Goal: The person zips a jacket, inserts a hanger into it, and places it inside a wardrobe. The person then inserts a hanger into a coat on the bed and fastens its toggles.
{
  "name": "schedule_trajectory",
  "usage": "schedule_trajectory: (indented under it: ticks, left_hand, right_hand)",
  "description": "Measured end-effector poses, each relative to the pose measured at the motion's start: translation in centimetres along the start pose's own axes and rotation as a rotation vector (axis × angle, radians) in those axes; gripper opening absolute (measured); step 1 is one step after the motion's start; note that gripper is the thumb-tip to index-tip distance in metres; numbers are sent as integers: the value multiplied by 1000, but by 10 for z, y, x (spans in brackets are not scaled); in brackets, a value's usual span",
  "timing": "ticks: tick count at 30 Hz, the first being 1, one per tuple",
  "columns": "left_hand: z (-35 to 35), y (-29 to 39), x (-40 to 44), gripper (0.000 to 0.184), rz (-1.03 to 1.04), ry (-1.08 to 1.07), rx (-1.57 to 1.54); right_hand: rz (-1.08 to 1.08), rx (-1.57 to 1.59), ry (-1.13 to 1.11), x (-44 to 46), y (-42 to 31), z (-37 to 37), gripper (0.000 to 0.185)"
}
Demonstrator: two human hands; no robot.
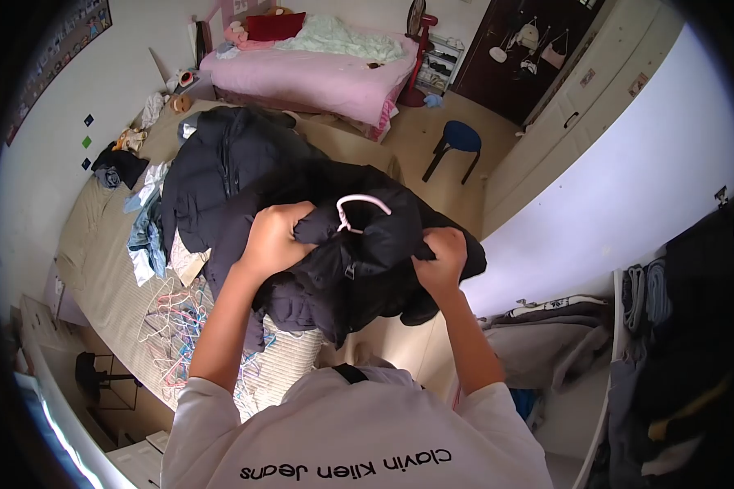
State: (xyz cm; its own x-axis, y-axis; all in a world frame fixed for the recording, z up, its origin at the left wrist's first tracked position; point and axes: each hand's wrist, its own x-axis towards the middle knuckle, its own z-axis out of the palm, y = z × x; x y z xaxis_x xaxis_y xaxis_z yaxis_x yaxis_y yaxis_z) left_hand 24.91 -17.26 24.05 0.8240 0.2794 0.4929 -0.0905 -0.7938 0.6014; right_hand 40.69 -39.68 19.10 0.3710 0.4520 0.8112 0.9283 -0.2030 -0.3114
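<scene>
The person's left hand (279, 236) grips one shoulder of a black padded jacket (375, 281), fingers curled into the cloth, while the right hand (444, 254) clutches the opposite shoulder. The hook of a pale pink hanger (364, 198) sticks up at its neck. The jacket is held up at the right edge of the beige-covered bed (98, 253), close to a dark coat (208, 159) lying there. Tangled hangers (175, 318) lie toward the bed's near edge, blue clothes (146, 230) beyond them
</scene>
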Motion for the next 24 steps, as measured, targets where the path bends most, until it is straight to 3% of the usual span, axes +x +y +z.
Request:
schedule_trajectory:
  ticks: [2, 5, 11, 15, 16, 17, 21, 22, 24]
  left_hand:
    - [0, 3, 5, 22, 21, -112, -77]
    - [12, 2, 11, 20, 190, -76, -70]
    - [31, 38, 22, 19, 59, 44, -274]
    - [46, 55, 35, 48, 264, 23, -512]
    - [48, 66, 36, 70, 161, -77, -681]
    - [44, 64, 39, 76, 74, -216, -723]
    - [48, 76, 45, 52, -95, -406, -829]
    - [50, 73, 47, 61, -45, -444, -787]
    - [52, 71, 54, 68, 12, -534, -354]
  right_hand:
    - [3, 31, 60, -3, 4, -9, 21]
    - [18, -2, 81, -2, 11, -30, 20]
    - [73, -95, 126, -3, 39, -64, 19]
    - [134, -158, 167, -8, 49, -81, 15]
    - [150, -161, 182, -10, 51, -84, 15]
    - [150, -150, 213, -11, 52, -86, 15]
    - [130, -124, 315, -15, 61, -95, 16]
    - [125, -124, 338, -16, 64, -98, 16]
    - [123, -141, 327, -19, 71, -105, 16]
